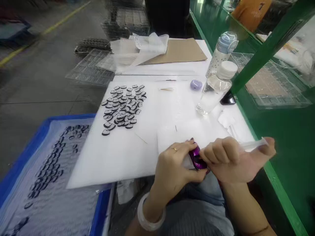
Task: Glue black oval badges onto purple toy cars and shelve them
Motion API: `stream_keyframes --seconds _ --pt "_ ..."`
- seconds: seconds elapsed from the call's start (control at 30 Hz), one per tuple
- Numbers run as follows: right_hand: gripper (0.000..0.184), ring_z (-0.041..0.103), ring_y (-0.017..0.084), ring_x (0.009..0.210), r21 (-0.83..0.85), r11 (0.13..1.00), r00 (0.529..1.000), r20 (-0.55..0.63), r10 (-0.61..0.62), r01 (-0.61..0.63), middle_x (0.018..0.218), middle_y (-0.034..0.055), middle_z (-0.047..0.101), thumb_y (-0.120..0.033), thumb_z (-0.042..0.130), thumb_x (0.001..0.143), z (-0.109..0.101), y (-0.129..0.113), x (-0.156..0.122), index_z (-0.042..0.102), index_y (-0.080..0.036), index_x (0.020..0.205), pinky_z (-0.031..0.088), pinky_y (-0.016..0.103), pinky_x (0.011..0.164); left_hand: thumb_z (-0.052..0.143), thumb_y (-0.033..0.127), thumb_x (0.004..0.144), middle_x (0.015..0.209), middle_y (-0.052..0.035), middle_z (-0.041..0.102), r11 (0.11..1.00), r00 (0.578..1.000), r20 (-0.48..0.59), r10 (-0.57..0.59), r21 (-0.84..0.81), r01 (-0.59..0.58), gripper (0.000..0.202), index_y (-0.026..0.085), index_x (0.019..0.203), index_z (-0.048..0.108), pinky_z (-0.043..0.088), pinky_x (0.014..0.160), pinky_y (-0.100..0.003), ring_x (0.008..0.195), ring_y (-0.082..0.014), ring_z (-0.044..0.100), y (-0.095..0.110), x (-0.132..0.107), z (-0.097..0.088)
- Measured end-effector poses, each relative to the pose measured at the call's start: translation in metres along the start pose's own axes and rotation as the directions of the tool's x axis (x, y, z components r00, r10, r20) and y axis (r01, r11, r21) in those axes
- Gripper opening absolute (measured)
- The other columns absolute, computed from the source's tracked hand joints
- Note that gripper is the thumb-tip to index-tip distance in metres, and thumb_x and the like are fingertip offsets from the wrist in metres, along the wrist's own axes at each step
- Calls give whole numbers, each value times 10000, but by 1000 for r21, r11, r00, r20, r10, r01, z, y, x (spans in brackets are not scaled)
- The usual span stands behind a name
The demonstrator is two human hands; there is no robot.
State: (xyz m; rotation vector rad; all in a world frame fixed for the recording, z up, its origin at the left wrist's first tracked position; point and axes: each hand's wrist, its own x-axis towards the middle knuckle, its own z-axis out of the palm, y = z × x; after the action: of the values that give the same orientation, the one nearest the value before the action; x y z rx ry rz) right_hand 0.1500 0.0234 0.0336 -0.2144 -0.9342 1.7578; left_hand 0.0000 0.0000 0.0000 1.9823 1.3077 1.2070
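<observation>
My left hand (176, 168) grips a small shiny purple part (197, 159) at the near edge of the white foam sheet (118, 157). My right hand (233, 160) touches the same part with its curled fingers and also holds a thin clear syringe-like tube (253, 144) that points right. A pile of several small black-and-white flat pieces (123, 106) lies on the sheet, up and to the left of my hands. A ring sits on my left hand and a pale bangle on that wrist.
A clear bottle (214, 91) and a dotted bottle with a blue lid (221, 52) stand at the right, beside a lilac case (196, 85). A blue tray (14, 164) with more black pieces sits lower left. Cardboard (179, 50) and plastic bags lie at the back. A green bench (290, 137) runs along the right.
</observation>
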Motion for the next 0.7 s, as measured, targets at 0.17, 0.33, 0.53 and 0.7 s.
stream_keyframes --seconds 0.17,0.33,0.53,0.7 --pt "654 147 96 426 -35 999 1000 -24 16 -17 423 -49 112 -756 445 766 1 -2 0 242 -191 506 163 301 454 861 198 525 1048 -138 777 1000 1000 -6 9 5 -9 515 130 1014 713 653 796 -436 934 -295 754 1 -1 1" --pt "665 184 90 423 -59 998 997 -72 2 -7 413 -51 121 -730 552 705 5 0 0 246 -185 476 177 301 475 865 185 526 1049 -145 776 1000 1000 -5 27 11 -27 517 117 1016 713 653 801 -442 938 -299 753 1 -1 1" --pt "683 170 85 415 -137 989 996 -62 -69 60 391 -59 155 -680 642 698 15 4 -6 222 -197 460 151 287 496 858 163 504 1061 -146 774 1000 1000 -5 2 22 -2 536 110 1019 720 653 802 -449 939 -304 752 1 -2 1" --pt "697 193 96 438 -307 950 998 -14 -53 46 430 -49 201 -728 566 822 14 -3 -14 243 -194 510 203 293 520 856 164 506 1052 -145 777 1000 1000 -6 5 27 -5 528 103 1013 724 653 800 -448 935 -304 753 2 -2 1"
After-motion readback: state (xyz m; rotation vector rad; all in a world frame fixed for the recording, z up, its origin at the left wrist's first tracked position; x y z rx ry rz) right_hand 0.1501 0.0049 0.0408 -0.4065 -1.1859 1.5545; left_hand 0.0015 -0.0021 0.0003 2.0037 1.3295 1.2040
